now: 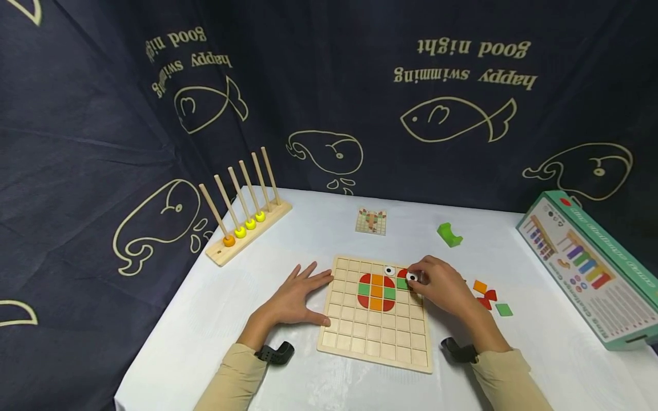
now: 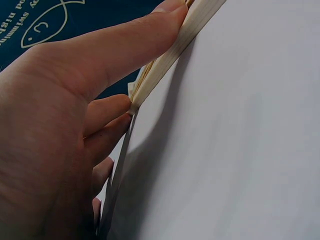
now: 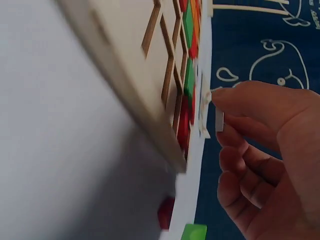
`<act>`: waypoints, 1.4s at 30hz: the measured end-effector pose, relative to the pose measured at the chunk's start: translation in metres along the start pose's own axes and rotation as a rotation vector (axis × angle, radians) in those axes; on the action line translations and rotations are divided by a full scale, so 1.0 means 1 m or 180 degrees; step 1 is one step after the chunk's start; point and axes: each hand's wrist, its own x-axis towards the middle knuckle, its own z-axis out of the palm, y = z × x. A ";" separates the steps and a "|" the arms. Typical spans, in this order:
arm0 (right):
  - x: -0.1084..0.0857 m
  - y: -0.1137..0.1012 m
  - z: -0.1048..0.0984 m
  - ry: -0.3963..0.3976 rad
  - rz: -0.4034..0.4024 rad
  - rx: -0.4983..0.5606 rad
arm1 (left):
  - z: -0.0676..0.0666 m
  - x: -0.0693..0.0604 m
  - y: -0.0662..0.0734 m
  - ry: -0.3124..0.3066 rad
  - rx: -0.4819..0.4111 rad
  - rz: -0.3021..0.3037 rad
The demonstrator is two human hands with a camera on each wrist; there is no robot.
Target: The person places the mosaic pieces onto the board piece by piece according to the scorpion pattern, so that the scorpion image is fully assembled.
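Observation:
A wooden grid board (image 1: pixel 354 345) lies on the white table with red, orange and green tiles (image 1: pixel 377 291) set in a rounded shape in its upper middle. A round white eye piece with a black dot (image 1: pixel 389 270) sits near the top edge. My left hand (image 1: pixel 294 298) has its fingers spread at the board's left side, the thumb touching the rim. Over the board's upper right, my right hand (image 1: pixel 443 287) pinches a second eye piece (image 1: pixel 412 277). In the right wrist view, that thin white piece (image 3: pixel 219 120) shows edge-on between thumb and finger, above the board.
Loose orange, red and green tiles (image 1: pixel 504 310) lie right of the board. A small pattern card (image 1: pixel 371 221) and a green curved block (image 1: pixel 449 234) are farther back. At the back left stands a peg rack with beads (image 1: pixel 252 234); a game box (image 1: pixel 591 274) stands at the right.

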 end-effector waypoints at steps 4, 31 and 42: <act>0.009 -0.006 0.006 0.0039 -0.0108 0.0023 | 0.000 0.000 0.000 0.0003 -0.0025 0.0004; 0.052 -0.045 0.037 -0.0005 -0.0216 -0.0006 | 0.001 -0.001 0.000 0.0035 -0.0045 0.0011; 0.063 -0.054 0.050 -0.0025 -0.0218 -0.0006 | 0.000 -0.001 0.000 0.0034 -0.0053 0.0000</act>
